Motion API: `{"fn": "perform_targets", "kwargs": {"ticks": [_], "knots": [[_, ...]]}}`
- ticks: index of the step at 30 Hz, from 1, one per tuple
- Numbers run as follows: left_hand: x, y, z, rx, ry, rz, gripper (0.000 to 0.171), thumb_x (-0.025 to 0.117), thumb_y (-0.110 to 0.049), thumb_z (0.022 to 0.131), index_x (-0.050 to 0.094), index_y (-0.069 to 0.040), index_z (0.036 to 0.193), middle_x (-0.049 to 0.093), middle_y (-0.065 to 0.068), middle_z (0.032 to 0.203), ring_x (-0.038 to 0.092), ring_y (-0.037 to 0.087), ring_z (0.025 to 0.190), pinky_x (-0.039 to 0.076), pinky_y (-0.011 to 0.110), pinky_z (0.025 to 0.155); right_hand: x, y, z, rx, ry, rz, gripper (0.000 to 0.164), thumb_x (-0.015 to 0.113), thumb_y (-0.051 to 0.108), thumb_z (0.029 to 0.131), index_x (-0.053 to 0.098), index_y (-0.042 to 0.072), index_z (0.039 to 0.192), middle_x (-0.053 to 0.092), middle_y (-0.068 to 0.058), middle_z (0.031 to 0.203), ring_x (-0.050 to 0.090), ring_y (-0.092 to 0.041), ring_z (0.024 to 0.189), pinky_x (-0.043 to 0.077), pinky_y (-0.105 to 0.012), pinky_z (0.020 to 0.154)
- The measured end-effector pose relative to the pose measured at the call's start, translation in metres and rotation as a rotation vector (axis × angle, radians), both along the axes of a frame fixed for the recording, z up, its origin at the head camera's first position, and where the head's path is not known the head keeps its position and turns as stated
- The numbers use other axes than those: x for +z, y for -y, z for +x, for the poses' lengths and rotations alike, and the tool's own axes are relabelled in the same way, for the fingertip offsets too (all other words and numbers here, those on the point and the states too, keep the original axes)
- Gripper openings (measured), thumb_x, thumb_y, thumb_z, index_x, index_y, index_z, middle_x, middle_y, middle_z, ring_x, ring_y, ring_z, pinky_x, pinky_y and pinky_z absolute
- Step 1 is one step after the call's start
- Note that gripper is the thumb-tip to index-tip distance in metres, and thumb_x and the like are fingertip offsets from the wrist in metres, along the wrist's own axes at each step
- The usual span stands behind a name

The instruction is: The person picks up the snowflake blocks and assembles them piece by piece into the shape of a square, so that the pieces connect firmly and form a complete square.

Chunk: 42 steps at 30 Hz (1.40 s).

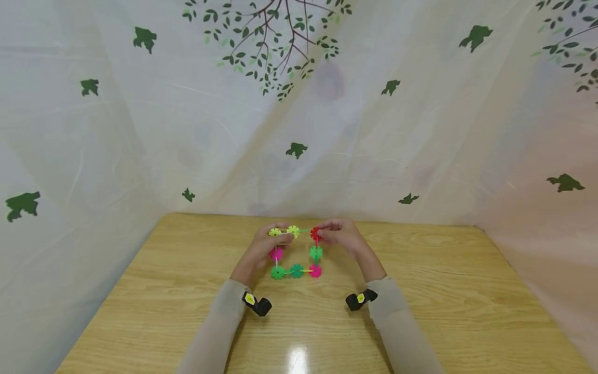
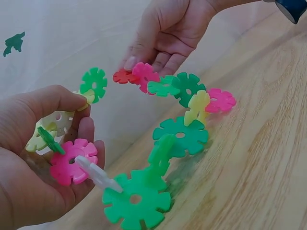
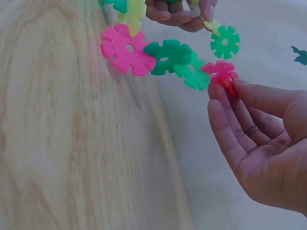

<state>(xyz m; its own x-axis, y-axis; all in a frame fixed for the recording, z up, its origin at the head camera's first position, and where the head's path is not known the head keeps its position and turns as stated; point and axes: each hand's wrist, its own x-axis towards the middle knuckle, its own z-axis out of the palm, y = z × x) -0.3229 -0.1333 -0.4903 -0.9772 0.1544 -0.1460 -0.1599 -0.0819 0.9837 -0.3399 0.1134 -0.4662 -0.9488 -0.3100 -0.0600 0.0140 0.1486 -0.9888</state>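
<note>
A chain of notched plastic flower discs, in pink, green, yellow, white and red, bends into a nearly closed square. My left hand pinches a yellow disc at the upper left part of the chain. Beyond those fingertips sticks out a green end disc. Between thumb and finger, my right hand holds the red disc at the other end. In both wrist views a gap separates the green end disc from the red one. Along the near side run a green disc, a dark green disc and a pink disc.
Under the hands is a wooden table. A pale cloth printed with leaves and birds hangs behind the far edge and at both sides. Each wrist wears a small black camera.
</note>
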Motion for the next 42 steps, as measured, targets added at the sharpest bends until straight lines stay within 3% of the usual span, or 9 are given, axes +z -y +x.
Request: {"fn": "perform_targets", "kwargs": {"ticks": [8, 14, 22, 37, 42], "knots": [[0.0018, -0.0009, 0.0004, -0.001, -0.004, -0.015, 0.04, 0.075, -0.002, 0.088, 0.065, 0.003, 0.127, 0.069, 0.0, 0.087, 0.067, 0.012, 0.071, 0.058, 0.023, 0.067, 0.0037, 0.0038, 0.0007, -0.014, -0.051, -0.017, 0.027, 0.068, 0.002, 0.096, 0.066, -0.015, 0.117, 0.076, -0.007, 0.094, 0.073, -0.012, 0.079, 0.057, -0.056, 0.093], [0.0019, -0.0015, 0.0013, 0.006, -0.016, -0.014, 0.04, 0.075, -0.002, 0.087, 0.065, 0.003, 0.126, 0.068, -0.005, 0.086, 0.066, 0.01, 0.071, 0.057, 0.021, 0.067, 0.0025, 0.0059, -0.0011, -0.023, -0.059, -0.028, 0.026, 0.068, 0.003, 0.096, 0.067, -0.013, 0.117, 0.077, -0.006, 0.095, 0.073, -0.012, 0.079, 0.059, -0.052, 0.091], [0.0043, -0.0026, 0.0026, 0.001, -0.007, -0.041, 0.038, 0.075, -0.005, 0.088, 0.067, -0.001, 0.125, 0.068, -0.003, 0.082, 0.065, 0.011, 0.07, 0.051, 0.019, 0.054, 0.0031, 0.008, -0.0003, -0.019, -0.065, -0.048, 0.026, 0.068, 0.001, 0.095, 0.067, -0.014, 0.116, 0.075, 0.002, 0.088, 0.072, -0.01, 0.079, 0.06, -0.051, 0.089], [0.0055, -0.0033, 0.0035, 0.0, -0.025, -0.039, 0.039, 0.075, -0.004, 0.088, 0.067, 0.002, 0.125, 0.07, 0.0, 0.09, 0.067, 0.012, 0.075, 0.059, 0.024, 0.07, -0.0001, 0.0074, -0.0014, -0.019, -0.079, -0.061, 0.027, 0.069, 0.002, 0.095, 0.067, -0.015, 0.115, 0.075, 0.003, 0.087, 0.071, -0.01, 0.078, 0.063, -0.042, 0.083], [0.0041, -0.0035, 0.0039, -0.004, -0.022, -0.035, 0.036, 0.074, -0.005, 0.089, 0.068, 0.001, 0.123, 0.068, -0.002, 0.086, 0.066, 0.012, 0.072, 0.055, 0.02, 0.061, -0.0005, 0.008, -0.0005, -0.037, -0.077, -0.067, 0.026, 0.07, 0.001, 0.095, 0.067, -0.016, 0.115, 0.075, 0.003, 0.087, 0.071, -0.01, 0.076, 0.062, -0.041, 0.083]]}}
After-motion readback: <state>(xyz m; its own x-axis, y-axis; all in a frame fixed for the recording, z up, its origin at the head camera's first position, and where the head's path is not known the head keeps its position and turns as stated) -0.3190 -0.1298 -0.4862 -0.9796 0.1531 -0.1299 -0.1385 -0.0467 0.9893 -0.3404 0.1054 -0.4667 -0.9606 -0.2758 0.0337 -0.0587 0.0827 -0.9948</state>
